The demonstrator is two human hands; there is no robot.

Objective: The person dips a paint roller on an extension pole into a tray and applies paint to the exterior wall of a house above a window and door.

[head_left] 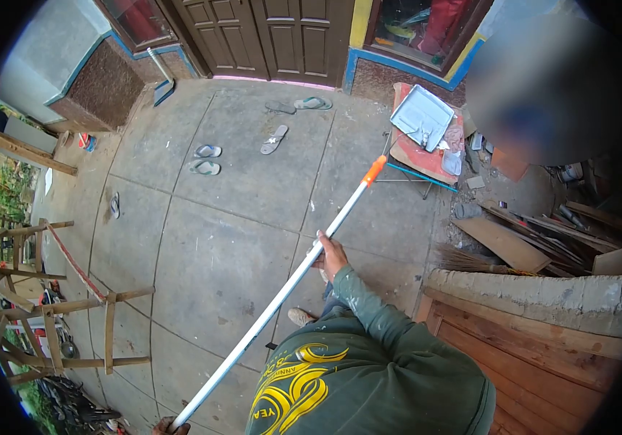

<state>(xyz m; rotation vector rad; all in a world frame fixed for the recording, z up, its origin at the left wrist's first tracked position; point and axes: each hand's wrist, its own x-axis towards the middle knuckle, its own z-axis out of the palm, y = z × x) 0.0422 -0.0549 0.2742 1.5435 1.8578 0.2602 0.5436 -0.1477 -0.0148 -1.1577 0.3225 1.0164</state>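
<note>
- Pole (253, 322): 1, white, w/ 1 orange tip.
- Hands on pole: 2, i.e. right hand (331, 254) and left hand (169, 428).
- Sandals (275, 139): 6 loose on floor (217, 246); 2 by door, 1 single, 1 pair, 1 far left.
- Tray (421, 116): 1, grey.
- Stand (420, 156) under tray: 1.
- Door (267, 36): 1, w/ 2 leaves.
- Windows (427, 25): 2, 1 each side of door.
- Broom (470, 259): 1.
- Trestles (57, 304): approx 2; timbers overlap, can't be sure.
- Planks (514, 243): 1 heap, too jumbled to count.
- Shoe (300, 316): 1 in view.
- Other person (543, 87): 1, blurred, top right.
</note>
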